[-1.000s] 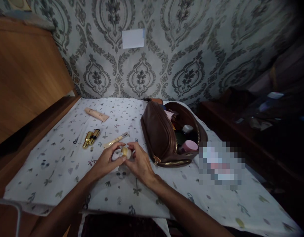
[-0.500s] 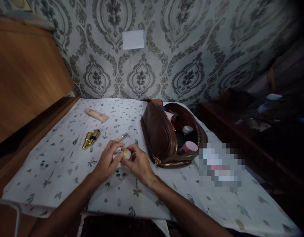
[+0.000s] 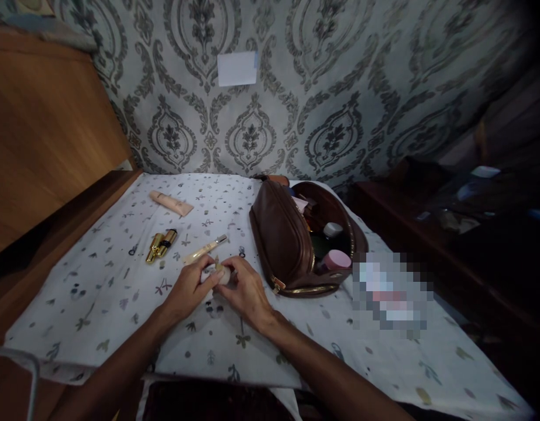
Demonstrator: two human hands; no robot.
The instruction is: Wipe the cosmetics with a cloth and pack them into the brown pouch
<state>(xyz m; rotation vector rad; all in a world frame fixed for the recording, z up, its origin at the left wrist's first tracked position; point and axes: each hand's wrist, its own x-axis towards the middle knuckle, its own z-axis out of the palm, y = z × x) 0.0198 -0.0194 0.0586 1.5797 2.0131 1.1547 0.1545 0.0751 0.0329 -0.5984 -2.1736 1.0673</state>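
My left hand and my right hand meet low over the cloth, both closed around a small white cosmetic container with a gold band. Fingers cover much of it, so its exact kind is hard to tell. Something white shows under my left fingers, partly hidden. Just beyond the hands lies a slim beige tube with a silvery cap. To the right stands an unzipped brown cosmetic bag, holding a pink-lidded jar, a small white-topped item and other cosmetics.
Gold lipstick-like tubes lie left of the hands, and a peach squeeze tube lies farther back. A blurred-out object rests right of the bag. The patterned cloth ends near my body; a wooden cabinet borders the left.
My hands have turned the small container between the fingers, so less of its gold band shows. More of the slim beige tube is visible. The bag and other cosmetics stay put.
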